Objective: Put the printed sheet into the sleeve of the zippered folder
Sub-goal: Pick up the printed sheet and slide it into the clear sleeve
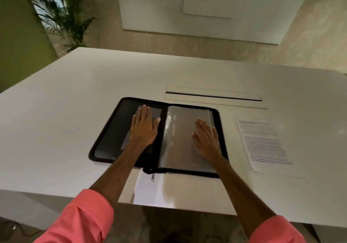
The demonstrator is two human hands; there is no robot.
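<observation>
A black fabric zippered folder [110,130] lies open flat on the white table [75,96]. The left hand [144,128] presses flat, fingers straight, on its left inner panel; the right hand [206,139] lies flat on the stack of clear plastic sleeves [180,130] at right. The white printed sheet [266,145] lies right of the folder, apart from it, its text too blurred to read. Forearms hide the folder's near edge.

White table [75,101], patterned beige wall [309,36], potted palm [63,17].

white table [75,111] | slot in tabletop [213,96] | palm plant [63,17] far left | white wall panel [206,8] behind
</observation>
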